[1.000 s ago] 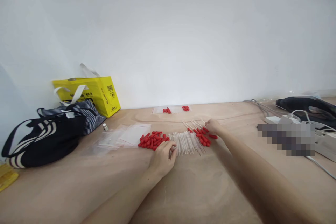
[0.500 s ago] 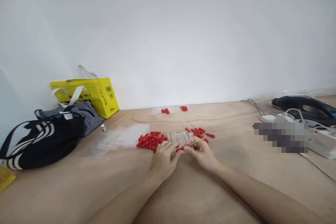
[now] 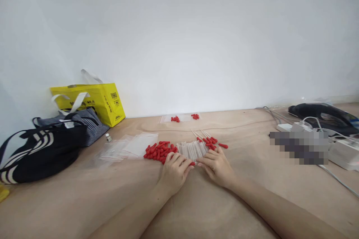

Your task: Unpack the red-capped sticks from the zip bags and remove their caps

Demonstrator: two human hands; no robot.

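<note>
My left hand is closed on a red rubber dropper bulb, whose end shows past my fingertips. My right hand is closed on a thin clear glass tube, largely hidden by my fingers. Tube and bulb meet end to end between the hands; whether the tube is inside the bulb I cannot tell. Just beyond lies a row of clear glass tubes. To its left is a heap of red bulbs. At its right several red bulbs with tubes attached lie together.
Clear zip bags lie left of the heap, with a small bottle behind. A bag with red bulbs and tubes lies by the wall. Bags, including a yellow one, stand left. A power strip and a black iron lie right.
My hands have come slightly lower and nearer the tabletop. The right fingers have stretched out along the tube, and the bulb and tube now lie in line. The view has shifted slightly.
</note>
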